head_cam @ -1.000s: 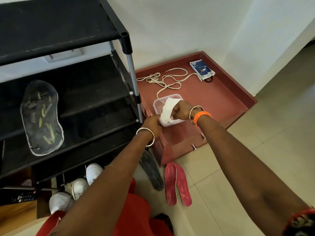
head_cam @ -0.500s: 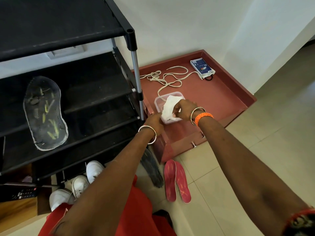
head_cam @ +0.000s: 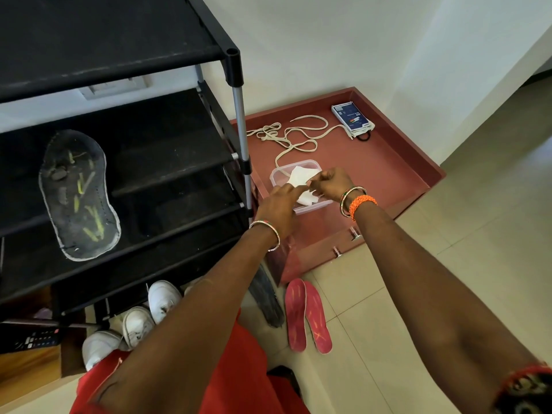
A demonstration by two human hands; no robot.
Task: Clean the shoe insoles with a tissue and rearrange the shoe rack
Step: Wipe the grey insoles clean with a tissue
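Observation:
Both my hands meet over a clear plastic tub [head_cam: 279, 178] on the red tray. My right hand [head_cam: 333, 183] pinches a white tissue [head_cam: 300, 177] above the tub. My left hand [head_cam: 279, 209] reaches in from the near side, its fingers touching the tissue's lower edge. A grey insole [head_cam: 79, 194] with yellow marks lies on a shelf of the black shoe rack [head_cam: 167, 162]. Two red insoles [head_cam: 307, 316] lie side by side on the floor tiles, and a dark insole [head_cam: 265, 298] lies just left of them.
The red tray [head_cam: 388, 171] also holds loose white laces [head_cam: 294, 134] and a small blue-and-white box [head_cam: 352, 116]. White sneakers [head_cam: 134, 321] stand on the floor under the rack. A white wall corner rises behind the tray.
My left hand has moved up from the tub's near edge to the tissue. The tissue is spread wider between both hands. The view has shifted slightly.

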